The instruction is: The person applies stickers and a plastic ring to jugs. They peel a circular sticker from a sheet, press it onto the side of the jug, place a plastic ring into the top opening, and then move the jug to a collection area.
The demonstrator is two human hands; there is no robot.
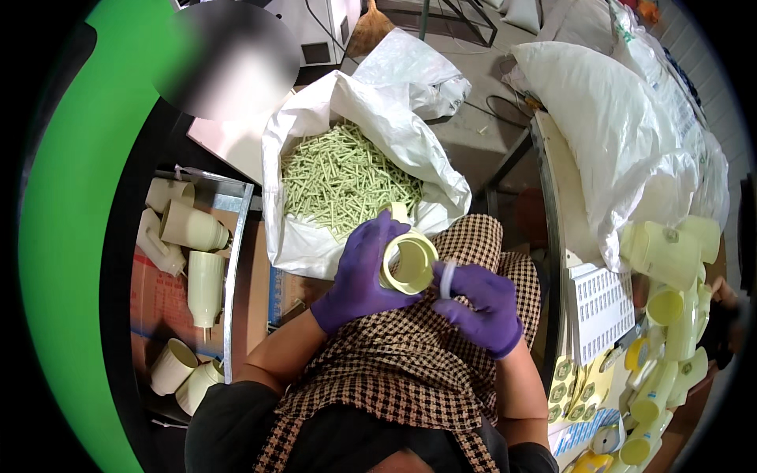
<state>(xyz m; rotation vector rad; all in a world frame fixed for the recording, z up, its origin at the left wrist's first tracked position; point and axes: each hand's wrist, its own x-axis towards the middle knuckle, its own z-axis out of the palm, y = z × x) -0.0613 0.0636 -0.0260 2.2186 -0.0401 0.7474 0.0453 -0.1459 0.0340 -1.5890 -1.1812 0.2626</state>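
Note:
Both my hands wear purple gloves and are held over my lap. My left hand (pixel 359 272) is wrapped round a pale yellow-green plastic container (pixel 412 264), its round opening facing up toward me. A short tab or spout of the same colour juts from its far side. To the right, my right hand (pixel 485 309) pinches a narrow, translucent white ring (pixel 447 280), which appears edge-on beside the container's rim, apart from it. Just beyond the hands stands an open white woven sack (pixel 277 173), filled with many short pale green sticks (pixel 347 177).
A metal-edged tray (pixel 238 276) on my left holds several pale plastic bottle-shaped pieces (pixel 206 288). On the right table lie printed label sheets (pixel 603 311), yellow sticker sheets (pixel 564 386) and several pale containers (pixel 662 256). Full white sacks (pixel 599 142) rest at the table's far end.

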